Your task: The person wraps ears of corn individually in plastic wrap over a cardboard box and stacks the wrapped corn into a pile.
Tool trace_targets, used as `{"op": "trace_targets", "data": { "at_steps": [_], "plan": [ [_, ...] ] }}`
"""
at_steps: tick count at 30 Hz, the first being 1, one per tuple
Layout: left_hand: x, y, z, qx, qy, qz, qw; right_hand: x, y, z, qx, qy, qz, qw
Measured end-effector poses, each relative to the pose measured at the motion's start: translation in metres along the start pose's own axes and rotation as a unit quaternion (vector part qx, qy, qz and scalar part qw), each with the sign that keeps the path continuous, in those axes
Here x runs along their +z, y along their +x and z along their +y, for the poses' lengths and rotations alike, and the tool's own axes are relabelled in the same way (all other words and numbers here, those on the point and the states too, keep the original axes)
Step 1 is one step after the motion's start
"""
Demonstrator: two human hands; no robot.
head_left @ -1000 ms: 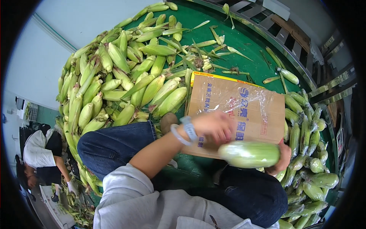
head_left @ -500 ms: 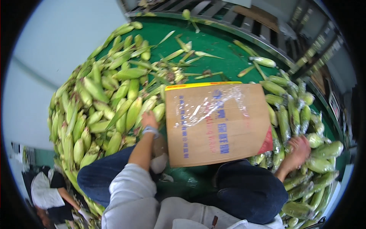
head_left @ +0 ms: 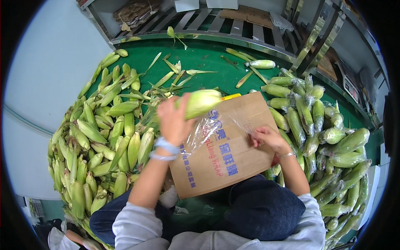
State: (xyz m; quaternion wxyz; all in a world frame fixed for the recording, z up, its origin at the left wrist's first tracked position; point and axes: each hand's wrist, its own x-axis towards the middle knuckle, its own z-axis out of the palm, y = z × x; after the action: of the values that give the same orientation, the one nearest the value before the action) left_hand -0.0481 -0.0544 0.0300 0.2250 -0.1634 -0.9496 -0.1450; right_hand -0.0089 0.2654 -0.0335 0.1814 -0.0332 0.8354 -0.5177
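Note:
My left hand grips a pale-green ear of corn in its husk, held over the upper left of a flat cardboard box with a yellow strip along its far edge. My right hand is closed in a pinch on clear plastic film at the box's right part; the film stretches crinkled across the cardboard. Loose husked ears are piled to my left, film-wrapped ears to my right. My bent knees in dark jeans are just below the box.
A green surface carries loose leaves and stalks. A slatted metal shelf with cardboard runs along the back, beside a scale at right. A white wall stands at left; a co-worker is partly visible at lower left.
My left hand has risen from the left pile with the ear in it. My right hand has moved from the wrapped pile onto the film over the cardboard. The view has shifted.

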Motion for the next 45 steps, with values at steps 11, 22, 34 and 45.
{"op": "trace_targets", "data": {
  "at_steps": [11, 22, 34, 45],
  "plan": [
    [0.078, -0.029, 0.078, 0.042, -0.221, 0.018, 0.974, 0.037, 0.053, -0.065, -0.275, -0.125, 0.002, 0.953],
    [0.05, -0.112, 0.011, -0.002, 0.022, -0.049, 0.999, 0.057, 0.072, -0.088, -0.322, -0.511, -0.026, 0.797],
    [-0.069, -0.143, 0.007, 0.171, -0.472, -0.233, 0.833, 0.075, -0.051, -0.075, -0.219, -0.382, -0.294, 0.848],
    [0.032, -0.093, 0.124, -0.03, 0.019, -0.13, 0.991, 0.083, 0.079, -0.089, -0.223, -0.479, -0.003, 0.849]
  ]
}}
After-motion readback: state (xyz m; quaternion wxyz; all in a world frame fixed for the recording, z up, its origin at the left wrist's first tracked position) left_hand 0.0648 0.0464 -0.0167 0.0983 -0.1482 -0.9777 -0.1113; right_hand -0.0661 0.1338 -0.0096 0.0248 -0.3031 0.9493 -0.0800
